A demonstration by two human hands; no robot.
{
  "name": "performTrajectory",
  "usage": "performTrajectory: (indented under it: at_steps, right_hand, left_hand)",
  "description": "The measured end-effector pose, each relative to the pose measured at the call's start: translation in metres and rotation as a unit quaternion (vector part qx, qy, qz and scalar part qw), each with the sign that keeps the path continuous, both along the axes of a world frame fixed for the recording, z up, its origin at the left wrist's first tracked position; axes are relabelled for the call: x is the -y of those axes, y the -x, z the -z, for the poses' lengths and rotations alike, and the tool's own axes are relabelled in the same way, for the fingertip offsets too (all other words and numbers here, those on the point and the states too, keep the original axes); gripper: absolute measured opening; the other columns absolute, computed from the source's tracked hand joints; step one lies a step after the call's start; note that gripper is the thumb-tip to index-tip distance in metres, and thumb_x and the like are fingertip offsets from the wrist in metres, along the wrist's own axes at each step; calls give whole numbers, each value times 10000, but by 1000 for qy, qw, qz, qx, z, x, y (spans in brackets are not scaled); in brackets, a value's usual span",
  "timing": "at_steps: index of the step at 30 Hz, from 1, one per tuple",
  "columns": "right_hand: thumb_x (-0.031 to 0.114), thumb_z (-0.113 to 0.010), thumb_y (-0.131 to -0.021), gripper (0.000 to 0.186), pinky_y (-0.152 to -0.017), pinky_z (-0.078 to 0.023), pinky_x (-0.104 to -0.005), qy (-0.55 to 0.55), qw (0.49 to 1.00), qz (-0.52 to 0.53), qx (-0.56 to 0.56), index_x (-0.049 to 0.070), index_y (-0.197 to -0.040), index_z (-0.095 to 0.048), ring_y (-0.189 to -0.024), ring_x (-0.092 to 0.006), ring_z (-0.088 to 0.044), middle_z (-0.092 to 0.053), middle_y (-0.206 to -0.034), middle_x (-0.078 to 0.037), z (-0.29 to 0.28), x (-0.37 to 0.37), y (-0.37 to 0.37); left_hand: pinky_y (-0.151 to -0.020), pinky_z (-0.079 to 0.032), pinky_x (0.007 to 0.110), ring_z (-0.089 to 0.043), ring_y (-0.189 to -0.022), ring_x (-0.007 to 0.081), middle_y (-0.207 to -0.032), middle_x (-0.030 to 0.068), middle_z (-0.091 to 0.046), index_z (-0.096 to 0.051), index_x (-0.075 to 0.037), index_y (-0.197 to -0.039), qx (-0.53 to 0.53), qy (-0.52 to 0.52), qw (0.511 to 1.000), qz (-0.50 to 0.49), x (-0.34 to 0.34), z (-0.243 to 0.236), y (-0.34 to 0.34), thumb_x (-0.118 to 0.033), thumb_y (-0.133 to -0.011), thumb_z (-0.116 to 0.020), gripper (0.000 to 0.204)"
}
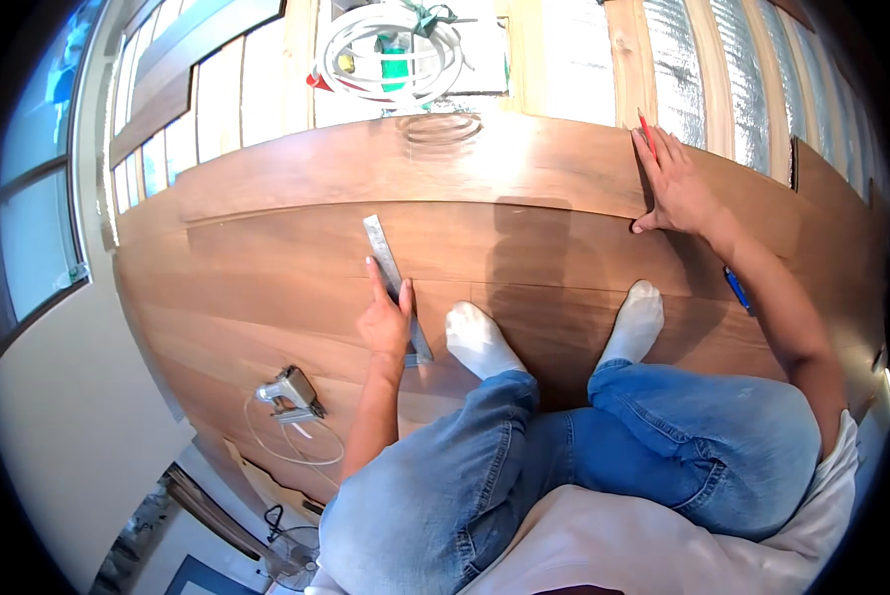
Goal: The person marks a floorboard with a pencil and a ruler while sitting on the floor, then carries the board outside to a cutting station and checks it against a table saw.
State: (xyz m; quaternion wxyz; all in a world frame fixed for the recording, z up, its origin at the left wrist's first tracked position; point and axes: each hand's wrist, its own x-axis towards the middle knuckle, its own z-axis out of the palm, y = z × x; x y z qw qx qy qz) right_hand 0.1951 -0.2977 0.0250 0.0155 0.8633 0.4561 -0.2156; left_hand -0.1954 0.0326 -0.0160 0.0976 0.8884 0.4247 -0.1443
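Note:
My left hand (383, 322) rests over a metal square (381, 248), with the thumb and index finger on either side of its long blade. The square's short arm shows beside my wrist, above the floorboards. My right hand (678, 188) spans the loose-looking wooden plank (296, 178) at the far edge of the laid boards. Its thumb is at the plank's near edge and its fingers reach toward the far edge. A red pencil (648, 139) is tucked among those fingers, tip pointing away from me.
A pneumatic nailer or stapler (291, 393) with a thin hose lies left. A blue-handled tool (738, 292) lies by my right forearm. Beyond the boards are wooden joists (632, 59), silver insulation (675, 74) and a coiled white hose (331, 50) around a green bottle (393, 67).

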Motion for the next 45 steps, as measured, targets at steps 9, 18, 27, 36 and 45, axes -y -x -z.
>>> performTrajectory:
  at_steps: [9,18,27,36,45]
  right_hand:
    - [539,-952,-552,1440,-1239,-268,-524,3,1000,-9,2,-57,-1595,-157,-1435,-480,-352,-350,-1543,-316,-9,-9,3]
    - [383,-923,-656,1254,-1266,-132,-568,-81,995,30,58,-86,-1570,-203,-1516,-460,-225,-228,-1639,-283,-18,7,33]
    - [120,-623,-837,813,-1249,-178,-599,-196,974,64,94,-65,-1563,-306,-1501,-479,-282,-346,-1568,-321,-10,20,41]
    - [241,-585,-903,653,-1240,-259,-560,-225,951,47,205,-19,-1488,-456,-1469,-433,-371,-422,-1540,-289,-7,39,49]
    - [265,-695,-916,463,-926,-541,-456,-160,854,468,-159,149,-1353,-600,-1087,-343,-670,-641,-1304,-162,-150,160,141]
  left_hand:
    - [-725,-551,471,-693,-870,370,-1073,170,-693,-487,-148,-1499,140,-1,990,20,-22,-17,-31,-373,-988,-650,581]
    - [-1059,-460,455,-560,-1209,385,-1353,177,-590,-473,-3,-1475,229,-27,886,402,-56,-66,-177,-230,-838,-811,757]
    - [-665,-516,459,-684,-765,370,-759,158,-686,-543,-31,-915,34,221,892,393,-38,-78,-295,-303,-655,-944,550]
    - [-816,-546,377,-713,-910,340,-1030,157,-747,-599,-22,-1375,-11,464,826,320,-33,-67,-314,-239,-676,-939,806]
    - [-786,-556,331,-705,-907,196,-1016,148,-751,-654,60,-1183,-98,439,830,330,-21,-192,-329,-130,-799,-842,468]
